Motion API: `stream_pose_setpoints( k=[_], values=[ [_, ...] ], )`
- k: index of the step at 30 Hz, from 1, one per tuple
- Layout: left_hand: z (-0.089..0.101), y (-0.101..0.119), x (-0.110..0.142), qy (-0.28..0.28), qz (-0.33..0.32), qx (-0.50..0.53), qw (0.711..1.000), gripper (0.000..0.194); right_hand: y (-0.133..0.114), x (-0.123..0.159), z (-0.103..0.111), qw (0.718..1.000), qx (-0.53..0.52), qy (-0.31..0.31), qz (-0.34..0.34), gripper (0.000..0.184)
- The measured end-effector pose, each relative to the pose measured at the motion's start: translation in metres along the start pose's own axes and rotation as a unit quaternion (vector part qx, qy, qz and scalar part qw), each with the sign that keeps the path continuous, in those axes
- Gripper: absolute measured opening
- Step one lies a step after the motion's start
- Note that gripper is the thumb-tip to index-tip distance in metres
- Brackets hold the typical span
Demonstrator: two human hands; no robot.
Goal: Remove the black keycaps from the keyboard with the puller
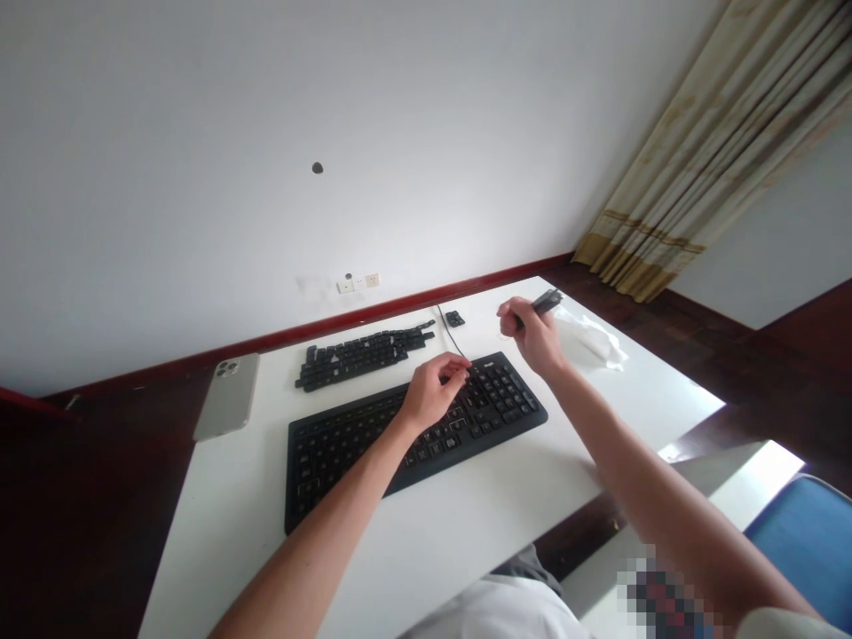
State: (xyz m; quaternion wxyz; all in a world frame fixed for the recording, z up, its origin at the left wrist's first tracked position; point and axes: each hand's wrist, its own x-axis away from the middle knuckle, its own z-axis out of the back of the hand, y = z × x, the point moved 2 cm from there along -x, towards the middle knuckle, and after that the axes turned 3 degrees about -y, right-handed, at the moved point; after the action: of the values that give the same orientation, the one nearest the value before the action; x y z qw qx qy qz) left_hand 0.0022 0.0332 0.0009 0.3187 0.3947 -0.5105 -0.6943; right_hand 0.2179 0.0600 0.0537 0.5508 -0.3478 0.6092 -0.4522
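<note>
A black keyboard (506,429) lies across the white table in front of me, with many of its keycaps off. My left hand (434,388) hovers over its upper right part, thumb and fingertips brought together; whatever is between them is too small to make out. To the right, raised above the table, my right hand (529,330) is closed around a dark grey tool (548,301) whose thick end sticks out behind the fist. Its other end is hidden. Behind the keyboard, loose black keycaps (363,357) lie in rows, and a small cluster of keycaps (455,319) sits by the cable.
A phone (230,397) lies face down at the table's left edge. Crumpled white tissue (592,341) is on the right. The keyboard cable (449,330) runs back toward the wall, which has sockets (359,283). A blue seat (808,550) stands at the lower right.
</note>
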Motion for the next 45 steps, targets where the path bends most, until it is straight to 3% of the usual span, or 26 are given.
stream_pose_setpoints(
  k=[6, 10, 13, 17, 25, 29, 35, 40, 45],
  values=[
    [0.000, 0.008, 0.004, -0.012, -0.027, -0.043, 0.999, 0.017, -0.014, 0.056, -0.023, 0.971, -0.213, -0.035, -0.101, 0.046],
    [-0.001, 0.025, 0.011, -0.045, -0.054, -0.204, 0.977, 0.016, -0.011, 0.084, -0.034, 0.941, -0.304, -0.018, -0.147, 0.043],
    [-0.003, 0.039, 0.018, -0.084, -0.042, -0.326, 0.941, 0.012, -0.006, 0.094, -0.039, 0.934, -0.322, -0.011, -0.154, 0.043],
    [-0.011, 0.052, 0.036, -0.099, 0.007, -0.372, 0.923, 0.022, 0.002, 0.098, -0.041, 0.940, -0.308, -0.006, -0.149, 0.042],
    [-0.030, 0.043, 0.074, -0.089, 0.003, -0.452, 0.888, 0.051, 0.008, 0.101, -0.045, 0.936, -0.299, -0.020, -0.183, 0.044],
    [-0.034, 0.039, 0.074, -0.077, -0.010, -0.455, 0.887, 0.040, 0.009, 0.101, -0.044, 0.934, -0.298, -0.013, -0.196, 0.047],
    [-0.036, 0.030, 0.072, -0.056, -0.005, -0.412, 0.909, 0.036, 0.010, 0.103, -0.045, 0.938, -0.278, -0.019, -0.205, 0.051],
    [-0.037, 0.025, 0.073, -0.038, -0.006, -0.392, 0.919, 0.038, 0.009, 0.104, -0.046, 0.935, -0.282, -0.032, -0.212, 0.051],
    [-0.037, 0.024, 0.075, -0.014, -0.018, -0.370, 0.929, 0.049, 0.011, 0.108, -0.049, 0.945, -0.258, -0.089, -0.181, 0.052]
  ],
)
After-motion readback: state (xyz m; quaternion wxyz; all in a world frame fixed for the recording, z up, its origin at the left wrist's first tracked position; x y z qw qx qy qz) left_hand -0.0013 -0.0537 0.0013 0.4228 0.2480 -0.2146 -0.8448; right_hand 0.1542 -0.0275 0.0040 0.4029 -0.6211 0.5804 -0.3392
